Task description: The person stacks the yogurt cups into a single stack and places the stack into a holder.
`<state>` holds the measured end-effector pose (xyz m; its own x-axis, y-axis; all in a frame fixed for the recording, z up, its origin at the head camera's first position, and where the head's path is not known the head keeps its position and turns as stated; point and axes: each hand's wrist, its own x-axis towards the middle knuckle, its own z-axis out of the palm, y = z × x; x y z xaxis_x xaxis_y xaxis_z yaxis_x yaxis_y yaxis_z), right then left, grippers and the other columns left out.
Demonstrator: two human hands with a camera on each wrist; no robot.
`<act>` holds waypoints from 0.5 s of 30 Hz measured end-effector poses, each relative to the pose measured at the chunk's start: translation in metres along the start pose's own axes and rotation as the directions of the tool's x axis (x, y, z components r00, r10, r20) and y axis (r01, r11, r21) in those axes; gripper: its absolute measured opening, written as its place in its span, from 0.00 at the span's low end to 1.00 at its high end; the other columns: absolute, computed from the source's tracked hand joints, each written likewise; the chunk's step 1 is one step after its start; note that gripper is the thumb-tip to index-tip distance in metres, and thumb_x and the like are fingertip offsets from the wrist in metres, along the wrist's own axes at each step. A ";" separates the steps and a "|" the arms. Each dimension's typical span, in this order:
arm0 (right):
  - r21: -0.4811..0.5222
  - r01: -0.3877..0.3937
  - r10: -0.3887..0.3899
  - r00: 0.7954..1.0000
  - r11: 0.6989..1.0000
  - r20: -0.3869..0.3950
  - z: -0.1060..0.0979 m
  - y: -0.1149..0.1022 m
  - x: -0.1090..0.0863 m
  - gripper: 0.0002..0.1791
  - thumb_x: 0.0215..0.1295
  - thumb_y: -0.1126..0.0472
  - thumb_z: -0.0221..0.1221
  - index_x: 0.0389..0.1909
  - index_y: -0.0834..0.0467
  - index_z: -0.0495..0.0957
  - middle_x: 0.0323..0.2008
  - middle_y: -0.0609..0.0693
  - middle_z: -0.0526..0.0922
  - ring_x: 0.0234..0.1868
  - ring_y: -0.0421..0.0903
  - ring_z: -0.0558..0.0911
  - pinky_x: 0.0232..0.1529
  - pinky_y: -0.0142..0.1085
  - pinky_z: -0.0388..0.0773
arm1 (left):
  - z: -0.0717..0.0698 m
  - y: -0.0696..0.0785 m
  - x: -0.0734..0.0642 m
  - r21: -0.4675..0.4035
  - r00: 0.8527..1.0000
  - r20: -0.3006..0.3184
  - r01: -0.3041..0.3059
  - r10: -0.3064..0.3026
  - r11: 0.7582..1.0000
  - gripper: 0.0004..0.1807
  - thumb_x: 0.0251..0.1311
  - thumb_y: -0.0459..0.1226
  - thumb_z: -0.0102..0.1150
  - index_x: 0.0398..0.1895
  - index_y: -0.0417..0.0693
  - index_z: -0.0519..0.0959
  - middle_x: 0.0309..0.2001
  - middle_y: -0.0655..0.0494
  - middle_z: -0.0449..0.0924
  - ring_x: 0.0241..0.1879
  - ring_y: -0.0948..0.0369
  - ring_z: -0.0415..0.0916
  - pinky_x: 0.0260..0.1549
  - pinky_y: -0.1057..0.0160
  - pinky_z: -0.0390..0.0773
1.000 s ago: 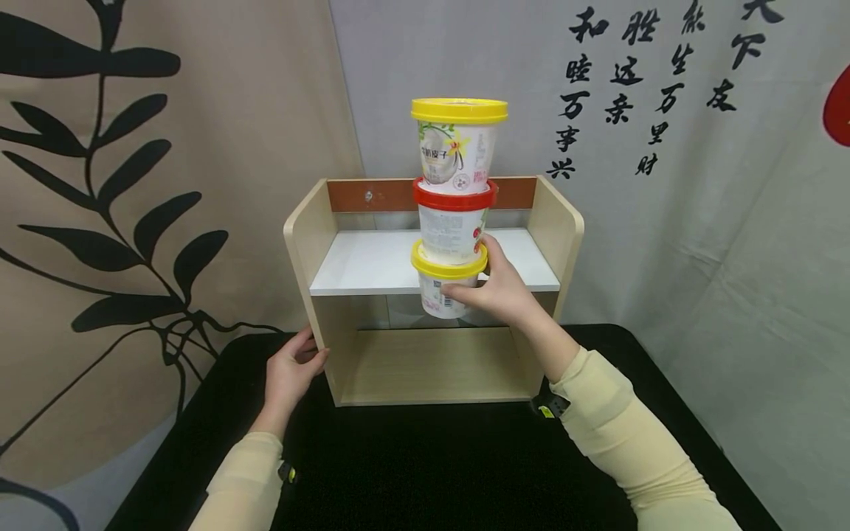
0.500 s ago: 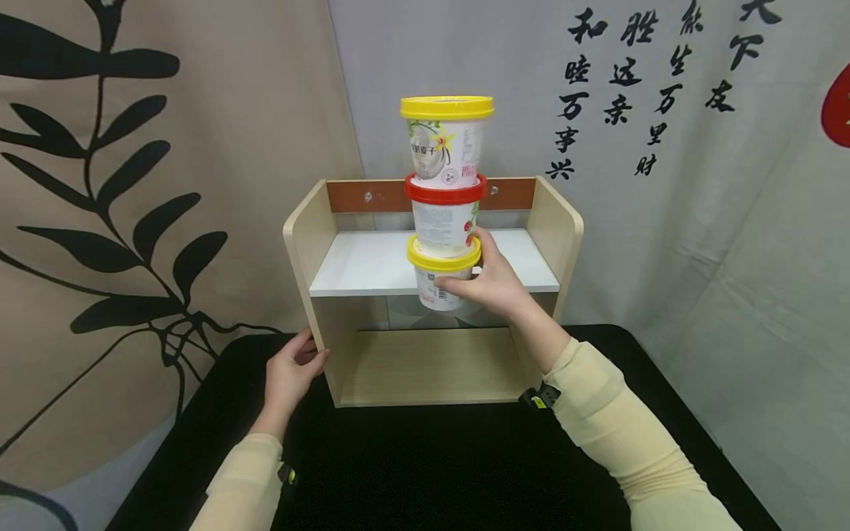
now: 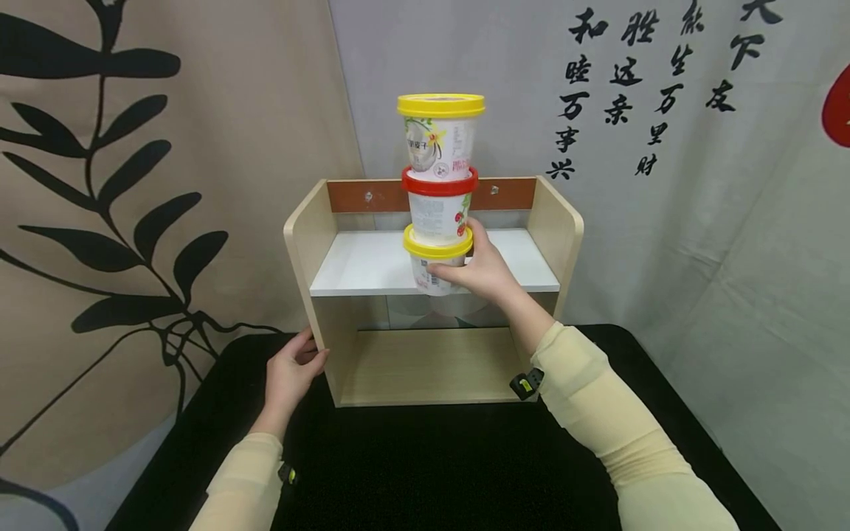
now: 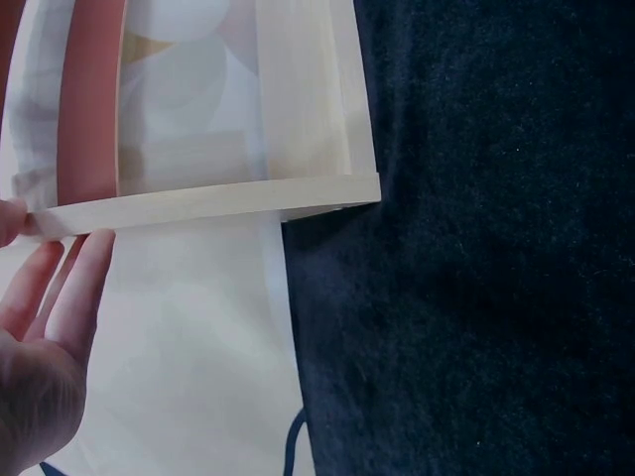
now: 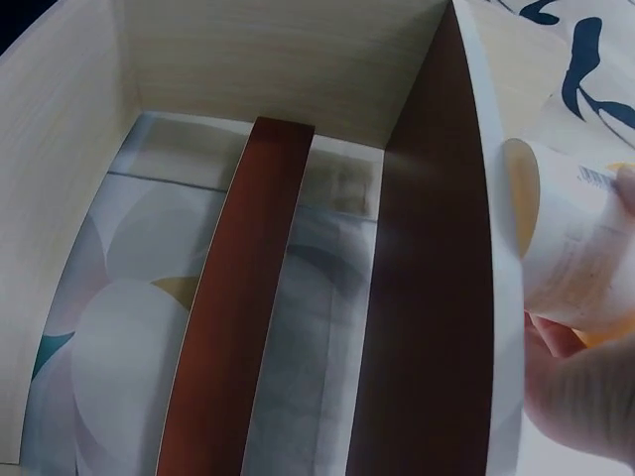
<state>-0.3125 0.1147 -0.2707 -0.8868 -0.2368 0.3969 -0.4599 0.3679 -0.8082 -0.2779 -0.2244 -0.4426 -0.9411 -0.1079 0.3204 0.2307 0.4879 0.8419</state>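
Note:
My right hand (image 3: 488, 269) grips the lowest of three stacked paper tubs, a white tub with a yellow lid (image 3: 425, 274), thumb in front and fingers behind. On it stands a white tub with a red lid (image 3: 434, 214), and on top a larger white tub with a yellow lid (image 3: 440, 146). The stack is upright in front of the white upper board (image 3: 358, 262) of a wooden shelf unit. In the right wrist view the lowest tub's base (image 5: 526, 203) is right by that board's edge. My left hand (image 3: 292, 372) pinches the unit's left side panel (image 4: 198, 205) between thumb and fingers.
The shelf unit has a pale wooden lower board (image 3: 432, 365) and a brown back rail (image 3: 518, 193). It stands on a black-covered table (image 3: 412, 472). Behind hang cloth drapes with a leaf print (image 3: 99, 254) and black characters (image 3: 624, 71).
My right hand has moved the tub stack up and a little left, from below the upper board's front edge to about its level. The left hand stays on the side panel.

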 end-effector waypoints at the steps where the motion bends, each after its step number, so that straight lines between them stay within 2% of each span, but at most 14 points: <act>1: -0.003 -0.002 0.002 1.000 1.000 -0.002 0.000 0.001 0.002 0.50 0.54 0.58 0.73 0.72 0.53 0.52 0.61 0.51 0.71 0.59 0.50 0.73 0.59 0.51 0.73 | 0.000 0.000 0.000 0.004 1.000 0.001 0.000 0.000 1.000 0.29 0.65 0.33 0.62 0.69 0.50 0.70 0.53 0.39 0.79 0.50 0.45 0.80 0.39 0.66 0.83; 15: -0.081 -0.091 0.088 0.995 0.993 -0.040 0.001 0.009 0.031 0.54 0.52 0.50 0.73 0.74 0.52 0.49 0.65 0.51 0.68 0.63 0.50 0.69 0.66 0.51 0.66 | 0.001 0.000 -0.001 0.002 1.000 -0.002 0.016 -0.016 1.000 0.28 0.66 0.34 0.62 0.70 0.51 0.70 0.54 0.40 0.79 0.50 0.46 0.80 0.39 0.62 0.84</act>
<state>-0.3444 0.1097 -0.2666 -0.9249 -0.1678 0.3413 -0.3797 0.4597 -0.8028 -0.2771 -0.2237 -0.4432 -0.9441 -0.1171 0.3081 0.2156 0.4875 0.8461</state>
